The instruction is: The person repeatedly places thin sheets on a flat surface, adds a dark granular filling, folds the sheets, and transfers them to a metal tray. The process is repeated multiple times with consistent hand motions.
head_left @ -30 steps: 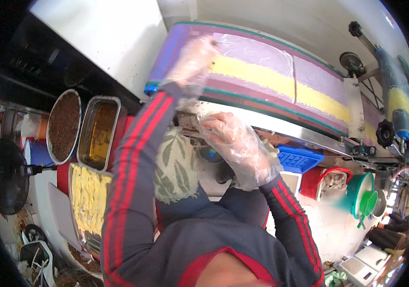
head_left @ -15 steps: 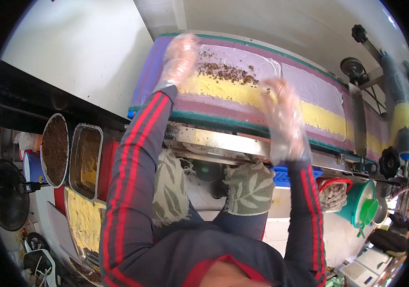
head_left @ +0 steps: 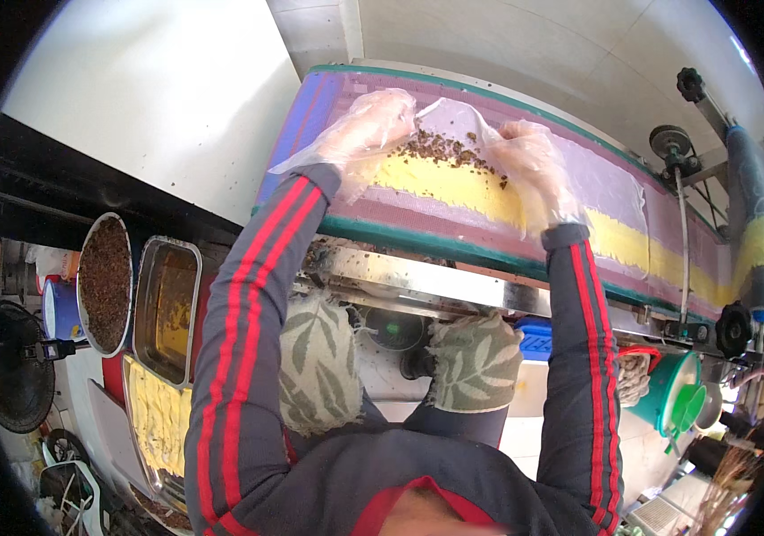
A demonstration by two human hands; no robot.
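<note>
A thin pale dough sheet (head_left: 458,121) lies on a purple mesh belt (head_left: 453,228). Along it runs a yellow strip of filling (head_left: 453,179), topped by scattered dark brown crumbs (head_left: 444,147). Clear plastic gloves cover both my hands. At the sheet's far left, my left hand (head_left: 377,125) has its fingers closed on the edge. Farther right, my right hand (head_left: 532,161) is closed on the same far edge, which curves up between the two hands. The fingertips are partly hidden by glove and sheet.
To my left are an oval tub of brown crumbs (head_left: 106,281), a metal tray with yellowish liquid (head_left: 167,308) and a tray of yellow filling (head_left: 157,415). A roller (head_left: 757,223) and knobs stand at the belt's right. A green bucket (head_left: 667,393) sits below.
Both hands have closed on the sheet's far edge and raised it. My left hand moved right and nearer; my right hand moved slightly right. The belt's contents have shifted right in view.
</note>
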